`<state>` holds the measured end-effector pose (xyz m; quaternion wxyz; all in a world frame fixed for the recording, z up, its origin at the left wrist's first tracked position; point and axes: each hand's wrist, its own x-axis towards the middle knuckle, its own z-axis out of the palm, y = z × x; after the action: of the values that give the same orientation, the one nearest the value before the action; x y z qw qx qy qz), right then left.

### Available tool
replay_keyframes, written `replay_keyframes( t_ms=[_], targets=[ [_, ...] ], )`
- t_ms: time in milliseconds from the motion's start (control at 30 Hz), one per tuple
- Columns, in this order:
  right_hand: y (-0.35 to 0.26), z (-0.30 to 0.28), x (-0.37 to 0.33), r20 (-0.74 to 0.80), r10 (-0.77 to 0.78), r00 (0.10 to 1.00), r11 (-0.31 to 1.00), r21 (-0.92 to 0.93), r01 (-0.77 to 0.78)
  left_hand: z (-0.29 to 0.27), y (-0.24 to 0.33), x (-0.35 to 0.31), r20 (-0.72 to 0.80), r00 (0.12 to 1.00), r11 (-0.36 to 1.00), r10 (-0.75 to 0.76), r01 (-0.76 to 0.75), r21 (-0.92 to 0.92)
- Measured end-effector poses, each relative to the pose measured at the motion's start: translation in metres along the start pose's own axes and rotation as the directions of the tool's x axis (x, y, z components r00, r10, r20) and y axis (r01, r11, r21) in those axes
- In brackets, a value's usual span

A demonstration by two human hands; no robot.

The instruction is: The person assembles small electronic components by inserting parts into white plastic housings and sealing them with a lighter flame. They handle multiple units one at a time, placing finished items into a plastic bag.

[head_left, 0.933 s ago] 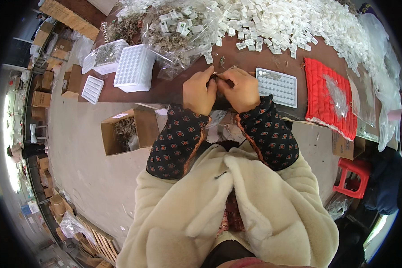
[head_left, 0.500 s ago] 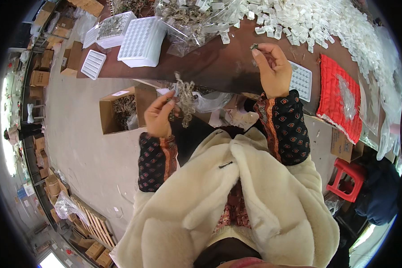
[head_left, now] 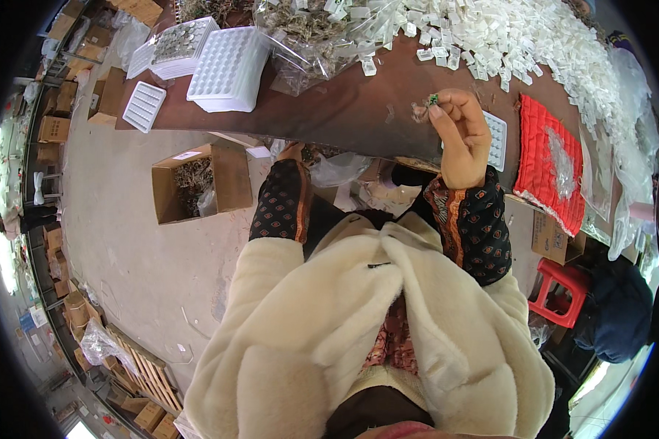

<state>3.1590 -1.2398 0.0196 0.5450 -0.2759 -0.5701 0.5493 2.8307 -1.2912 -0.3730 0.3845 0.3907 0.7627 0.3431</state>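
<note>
Dark reddish-brown covering spreads over the worktable (head_left: 344, 110), seen from above by a person in a cream, furry coat. Over its front edge, right of the middle, the right hand (head_left: 466, 139) pinches a tiny green component with thin pinkish wires (head_left: 433, 99) between thumb and forefinger; its other fingers curl inward. A white plastic tray with round hollows (head_left: 498, 143) lies just beside that hand, partly hidden by it. The left hand (head_left: 293, 151) is below the front edge, mostly hidden by its patterned sleeve; whether its fingers are open or closed cannot be told. A heap of small clear plastic pieces (head_left: 505, 44) covers the back right corner.

The step in hand appears to be handling one component singly. The next move seems to call for a light, steady pinch, minding the thin wires.
</note>
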Motion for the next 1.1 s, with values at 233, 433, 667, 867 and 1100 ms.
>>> replay_keyframes(
  t_ms=[233,433,667,867,1100],
  targets=[
    [-0.002,0.000,-0.009,0.080,0.166,0.983,0.983,0.066,-0.172,-0.006,0.061,-0.033,0.119,0.943,0.687,-0.311,0.310,-0.657],
    [0.002,0.006,0.013,-0.014,0.147,0.989,0.845,-0.518,-0.133,-0.068,0.128,-0.126,0.201,0.976,0.634,-0.082,0.206,-0.745],
    [0.002,0.045,-0.019,0.441,-0.034,0.897,0.827,-0.492,0.273,-0.145,0.214,-0.207,0.343,0.934,0.582,0.095,0.227,-0.780],
    [0.020,0.070,-0.055,0.573,0.302,0.762,0.950,-0.245,-0.192,-0.167,0.276,-0.251,0.468,0.851,0.589,0.239,0.256,-0.766],
    [0.009,0.047,-0.061,0.483,0.240,0.842,0.966,-0.202,-0.160,-0.149,0.282,-0.252,0.549,0.800,0.701,0.241,0.248,-0.668]
  ],
)
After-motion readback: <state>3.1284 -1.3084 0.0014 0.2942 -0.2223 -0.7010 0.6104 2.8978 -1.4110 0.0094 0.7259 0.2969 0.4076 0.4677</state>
